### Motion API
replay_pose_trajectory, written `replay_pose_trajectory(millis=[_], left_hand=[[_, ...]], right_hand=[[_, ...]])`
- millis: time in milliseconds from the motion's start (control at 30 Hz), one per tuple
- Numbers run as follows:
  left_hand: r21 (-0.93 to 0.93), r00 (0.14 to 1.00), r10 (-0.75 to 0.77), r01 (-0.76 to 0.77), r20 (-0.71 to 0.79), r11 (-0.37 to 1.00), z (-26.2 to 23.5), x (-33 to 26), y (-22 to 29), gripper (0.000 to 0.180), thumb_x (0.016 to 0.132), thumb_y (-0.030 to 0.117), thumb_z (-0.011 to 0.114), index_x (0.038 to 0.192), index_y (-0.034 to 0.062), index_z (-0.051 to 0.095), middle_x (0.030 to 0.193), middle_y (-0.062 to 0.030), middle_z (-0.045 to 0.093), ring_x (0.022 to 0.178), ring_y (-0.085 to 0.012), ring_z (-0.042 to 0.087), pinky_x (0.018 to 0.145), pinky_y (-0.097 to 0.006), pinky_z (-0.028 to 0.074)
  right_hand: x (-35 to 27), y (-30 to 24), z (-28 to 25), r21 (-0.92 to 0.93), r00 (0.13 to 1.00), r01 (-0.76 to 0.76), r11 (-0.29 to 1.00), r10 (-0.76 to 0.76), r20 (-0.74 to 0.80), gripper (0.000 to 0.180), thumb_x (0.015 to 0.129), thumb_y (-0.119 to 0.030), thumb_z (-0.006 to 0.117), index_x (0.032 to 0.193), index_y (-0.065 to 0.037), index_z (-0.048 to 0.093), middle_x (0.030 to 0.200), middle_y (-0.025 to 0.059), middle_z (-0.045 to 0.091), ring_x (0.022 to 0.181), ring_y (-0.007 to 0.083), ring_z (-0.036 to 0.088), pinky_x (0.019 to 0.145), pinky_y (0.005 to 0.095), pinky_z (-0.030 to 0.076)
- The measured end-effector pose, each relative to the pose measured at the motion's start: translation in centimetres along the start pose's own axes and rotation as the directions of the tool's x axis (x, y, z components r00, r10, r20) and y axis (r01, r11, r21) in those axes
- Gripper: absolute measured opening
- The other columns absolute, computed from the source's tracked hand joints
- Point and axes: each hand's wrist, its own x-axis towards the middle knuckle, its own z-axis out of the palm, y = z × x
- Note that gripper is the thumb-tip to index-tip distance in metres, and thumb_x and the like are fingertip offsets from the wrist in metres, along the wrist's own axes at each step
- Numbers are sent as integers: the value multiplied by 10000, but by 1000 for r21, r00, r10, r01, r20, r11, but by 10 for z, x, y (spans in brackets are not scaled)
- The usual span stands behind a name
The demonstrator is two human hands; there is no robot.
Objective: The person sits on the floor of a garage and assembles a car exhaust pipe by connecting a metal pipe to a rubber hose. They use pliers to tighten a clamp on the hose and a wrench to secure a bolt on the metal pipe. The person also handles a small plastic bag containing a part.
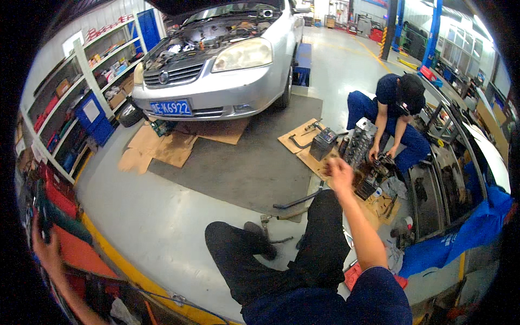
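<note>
At the far left, by the red tool cart (78, 252), my left hand (46, 246) is closed around a dark object (44, 214), seemingly a tool; the dim picture rim hides its kind. A dark green thing (70, 225) lies beside it on the cart. My right hand (340, 174) is raised over my right knee, its fingers curled in; whatever they hold, if anything, is hidden. Beyond it are a black car battery (324, 143) on cardboard and a metal cylinder head (362, 142). Two hoses (298, 203) lie on the floor below the hand.
A silver car (216, 81) with its hood up stands ahead, cardboard sheets (162, 149) under its front. To the right a co-worker (398, 116) crouches, both hands on engine parts (379, 170). A car door (441, 189) stands beside them. Shelves (81, 81) line the left wall.
</note>
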Motion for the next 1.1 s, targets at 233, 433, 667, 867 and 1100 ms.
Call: replay_pose_trajectory(millis=[233, 433, 667, 867, 1100], left_hand=[[-579, 810, -102, 495, 578, 648, 281, -126, 358, 624, 805, 33, 789, 1401, -32, 613, 1208, -157, 701, 958, -221, 728, 636, -318, 576], [-632, 640, 247, 486, 728, 603, 390, -244, 536, 622, 737, 137, 844, 1315, -21, 676, 1143, -200, 737, 1048, -281, 736, 912, -391, 590], [-675, 542, 421, 451, 727, 584, 492, -355, 614, 533, 795, 210, 829, 1276, 15, 710, 1154, -193, 746, 1075, -282, 709, 961, -395, 546], [275, -271, -66, 888, 960, 369, 601, -579, 547, 364, 910, 256, 749, 1126, -36, 722, 936, -143, 738, 877, -266, 693, 831, -396, 548], [329, -214, -464, 927, 860, 182, 701, -666, 527, 526, 911, 307, 760, 1264, -63, 640, 1006, -162, 729, 921, -280, 689, 874, -407, 535]], right_hand=[[-87, -99, 88, 209, 783, -216, 954, 41, 620, 400, 1095, -312, 566, 1337, 4, 603, 1208, 124, 709, 1072, 209, 689, 920, 363, 552], [-80, -53, 61, 275, 854, -328, 904, 159, 496, 520, 1007, -350, 719, 1367, 0, 585, 1221, 117, 704, 1127, 201, 648, 954, 369, 527], [-56, 71, 1, 169, 800, -576, 800, 594, -86, 344, 1015, -411, 654, 934, -78, 680, 807, 1, 631, 735, 135, 548, 684, 311, 435], [-20, 137, -41, -37, 798, -558, 829, 524, -299, 293, 1061, -306, 624, 1081, -15, 645, 953, 92, 720, 679, 119, 561, 604, 296, 456], [3, 217, 16, 90, 789, -589, 803, 595, -155, 324, 1042, -176, 650, 1284, 31, 587, 1117, 146, 717, 684, 127, 575, 622, 283, 489]])
